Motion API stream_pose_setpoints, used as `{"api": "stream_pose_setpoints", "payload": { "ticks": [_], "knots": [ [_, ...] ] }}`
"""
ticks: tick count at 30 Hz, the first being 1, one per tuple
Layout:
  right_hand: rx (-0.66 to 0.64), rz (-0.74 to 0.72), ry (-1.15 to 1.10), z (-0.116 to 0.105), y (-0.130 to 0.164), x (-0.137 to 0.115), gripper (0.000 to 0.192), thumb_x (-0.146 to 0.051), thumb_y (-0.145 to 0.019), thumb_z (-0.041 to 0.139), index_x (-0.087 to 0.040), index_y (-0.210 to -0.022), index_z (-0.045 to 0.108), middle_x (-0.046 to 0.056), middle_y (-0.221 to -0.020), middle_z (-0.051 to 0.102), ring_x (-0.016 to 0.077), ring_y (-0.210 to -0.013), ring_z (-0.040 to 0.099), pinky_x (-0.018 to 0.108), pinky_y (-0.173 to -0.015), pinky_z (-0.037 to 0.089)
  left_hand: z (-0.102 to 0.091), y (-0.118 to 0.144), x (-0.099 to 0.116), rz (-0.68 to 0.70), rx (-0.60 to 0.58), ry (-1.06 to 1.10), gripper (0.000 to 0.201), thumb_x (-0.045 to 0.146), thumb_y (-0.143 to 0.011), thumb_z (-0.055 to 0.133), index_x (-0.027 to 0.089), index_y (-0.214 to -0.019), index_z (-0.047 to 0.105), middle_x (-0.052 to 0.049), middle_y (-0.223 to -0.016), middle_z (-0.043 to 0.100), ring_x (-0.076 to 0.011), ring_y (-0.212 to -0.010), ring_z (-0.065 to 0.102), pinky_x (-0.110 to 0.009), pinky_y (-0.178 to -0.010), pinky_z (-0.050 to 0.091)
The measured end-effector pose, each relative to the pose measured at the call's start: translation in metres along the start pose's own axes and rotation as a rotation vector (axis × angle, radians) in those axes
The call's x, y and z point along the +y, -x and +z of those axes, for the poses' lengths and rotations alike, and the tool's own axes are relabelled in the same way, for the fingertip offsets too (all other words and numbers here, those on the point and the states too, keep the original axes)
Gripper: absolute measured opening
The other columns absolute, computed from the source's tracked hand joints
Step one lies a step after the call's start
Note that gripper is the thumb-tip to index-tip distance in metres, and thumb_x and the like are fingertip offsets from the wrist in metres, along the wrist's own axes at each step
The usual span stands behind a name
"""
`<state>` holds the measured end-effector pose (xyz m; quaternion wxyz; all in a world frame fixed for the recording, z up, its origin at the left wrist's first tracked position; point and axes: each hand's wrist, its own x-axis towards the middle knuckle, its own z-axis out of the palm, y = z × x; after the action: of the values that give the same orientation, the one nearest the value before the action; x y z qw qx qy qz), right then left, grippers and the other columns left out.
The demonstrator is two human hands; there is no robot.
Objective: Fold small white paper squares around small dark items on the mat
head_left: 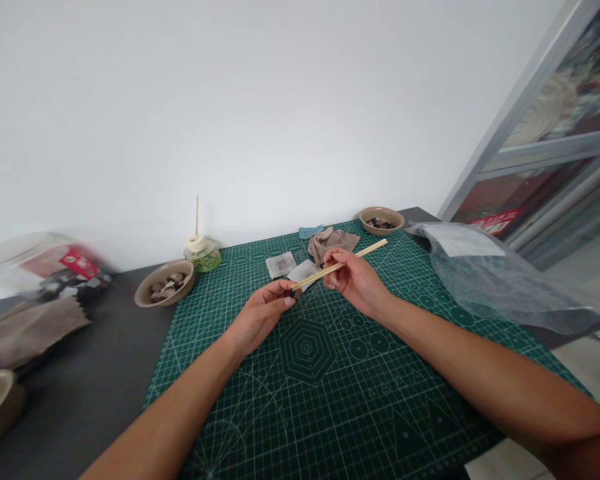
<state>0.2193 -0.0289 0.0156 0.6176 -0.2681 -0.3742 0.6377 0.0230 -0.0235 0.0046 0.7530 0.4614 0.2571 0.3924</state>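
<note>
My right hand [353, 279] grips a thin wooden stick [365, 253] near its middle, above the green cutting mat [330, 393]. The stick slants up to the right. My left hand [263, 312] pinches a small dark piece [292, 293] at the stick's lower end. Just behind the hands lie two grey stained square pads [281, 265] and a crumpled beige cloth [330, 241].
A tan bowl of dark and pale pieces [165, 283] sits at the mat's left edge, another tan bowl [381, 220] at the far right. A small glass jar with a stick in it [202, 253] stands by the wall. A clear plastic bag [485, 273] lies right; a brown paper bag [25, 327] left.
</note>
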Motion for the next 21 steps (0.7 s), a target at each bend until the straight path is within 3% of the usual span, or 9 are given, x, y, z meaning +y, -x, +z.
{"api": "stream_pose_setpoints", "payload": {
  "ticks": [21],
  "knots": [
    [0.025, -0.074, 0.101, 0.0031, 0.003, -0.0033, 0.009, -0.025, -0.075, 0.054, -0.017, -0.073, 0.057, -0.004, -0.056, 0.052, 0.0092, -0.045, 0.046, 0.022, -0.046, 0.039, 0.0007, 0.0, -0.0001, -0.021, 0.016, 0.0, 0.025, 0.022, -0.063, 0.082, 0.015, -0.084, 0.07, -0.005, -0.087, 0.066, -0.0169, -0.086, 0.055, -0.026, -0.082, 0.038]
  ]
}}
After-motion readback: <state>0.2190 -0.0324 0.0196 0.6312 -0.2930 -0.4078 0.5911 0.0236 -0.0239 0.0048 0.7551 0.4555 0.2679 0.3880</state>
